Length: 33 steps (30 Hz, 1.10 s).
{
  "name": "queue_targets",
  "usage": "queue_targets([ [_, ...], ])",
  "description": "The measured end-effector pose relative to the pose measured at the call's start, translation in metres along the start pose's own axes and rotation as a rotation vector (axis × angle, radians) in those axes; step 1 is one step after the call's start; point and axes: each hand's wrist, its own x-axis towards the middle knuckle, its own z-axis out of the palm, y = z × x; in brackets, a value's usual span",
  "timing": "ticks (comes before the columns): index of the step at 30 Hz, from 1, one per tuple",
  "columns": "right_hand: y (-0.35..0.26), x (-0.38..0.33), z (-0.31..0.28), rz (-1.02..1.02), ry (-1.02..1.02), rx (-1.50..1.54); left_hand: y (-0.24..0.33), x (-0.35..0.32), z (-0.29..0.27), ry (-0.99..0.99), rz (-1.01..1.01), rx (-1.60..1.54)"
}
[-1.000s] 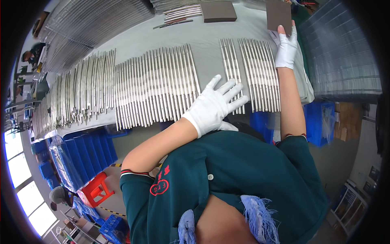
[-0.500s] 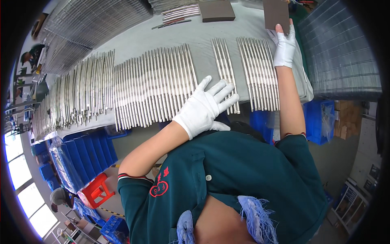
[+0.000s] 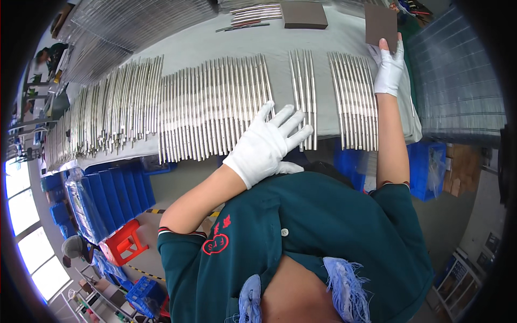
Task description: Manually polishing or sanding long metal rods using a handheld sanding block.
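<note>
My left hand (image 3: 269,141), in a white glove with bare fingertips hidden or covered, lies with spread fingers over the near ends of the metal rods. Its fingertips reach a small group of silvery rods (image 3: 303,81), and its index finger is by the right end of a wide row of rods (image 3: 215,102). Whether it presses on them I cannot tell. At the far right my right hand (image 3: 390,75), gloved with thumb and a fingertip bare, grips a flat brown-grey rectangular pad (image 3: 381,24) by its near edge, thumb on the face. Below it lies another rod group (image 3: 353,102).
More rods (image 3: 113,107) line the table's left side. A thick brown-grey block (image 3: 305,16) lies at the back beside several rods (image 3: 256,13). Stacked clear plastic trays (image 3: 458,81) stand right of the table (image 3: 215,46). Blue bins (image 3: 121,188) and a red stool (image 3: 125,242) are below left.
The whole view has shifted and turned slightly. Against the rods, my left hand sits a little farther left. My right hand keeps its grip on the pad.
</note>
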Motion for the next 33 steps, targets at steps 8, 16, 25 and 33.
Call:
queue_targets([
  [8,-0.011,-0.008,0.011,0.059,-0.001,0.033,-0.003,-0.016,0.020,0.109,-0.084,-0.022],
  [16,-0.004,-0.003,0.004,0.016,0.031,0.054,-0.005,-0.012,0.028,0.153,-0.114,0.068],
  [25,-0.013,0.022,-0.007,-0.012,-0.006,0.093,0.006,0.012,0.024,0.156,-0.032,0.015],
  [33,0.011,0.032,-0.015,-0.178,0.002,-0.203,0.007,0.022,0.019,0.113,-0.006,-0.014],
])
